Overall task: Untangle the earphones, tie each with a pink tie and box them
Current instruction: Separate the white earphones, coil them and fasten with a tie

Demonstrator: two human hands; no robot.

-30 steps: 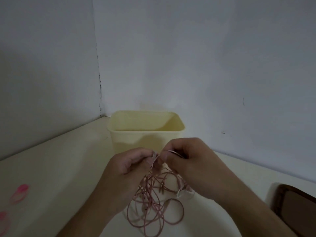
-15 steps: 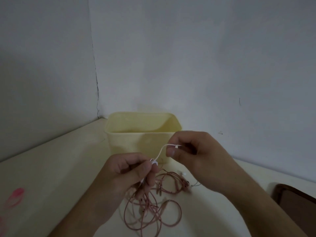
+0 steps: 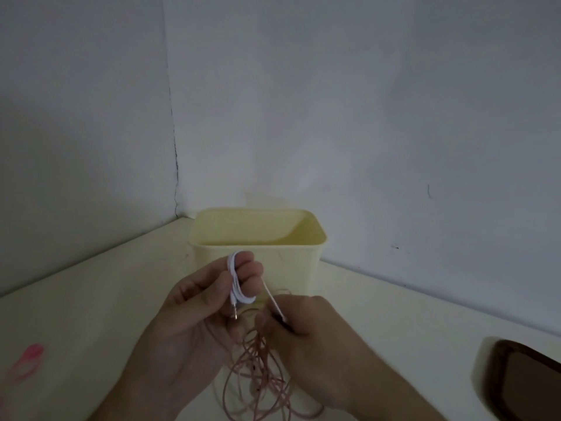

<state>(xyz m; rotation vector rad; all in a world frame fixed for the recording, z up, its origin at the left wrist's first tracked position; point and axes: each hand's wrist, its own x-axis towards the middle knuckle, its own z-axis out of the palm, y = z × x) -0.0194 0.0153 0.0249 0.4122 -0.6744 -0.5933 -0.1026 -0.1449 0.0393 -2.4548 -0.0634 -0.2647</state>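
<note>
Change: half a second back you held the white earphone cord (image 3: 235, 279) as one short strand between both hands; at this moment it was looped in a small coil around the raised fingers of your left hand (image 3: 209, 302), its plug hanging just below the coil.
Left hand: curled round the white coil, holding it in front of the box.
Right hand: your right hand (image 3: 306, 329) pinched the free run of the same white cord, lower and to the right, feeding it.
Meaning: you seemed to have moved from freeing the white cord to winding it, so a tie would come next.
Pink earphones: the pink cord tangle (image 3: 264, 378) lay on the surface (image 3: 91, 299) under your hands, untied.
Box: the yellow box (image 3: 258, 238) stood open just behind your hands.
Ties: pink ties (image 3: 25, 360) lay well apart at the far left.
Obstacle: the pink tangle sat close to the white cord's tail and could snag it.
Other: a dark brown object (image 3: 525, 378) rested at the right edge.
</note>
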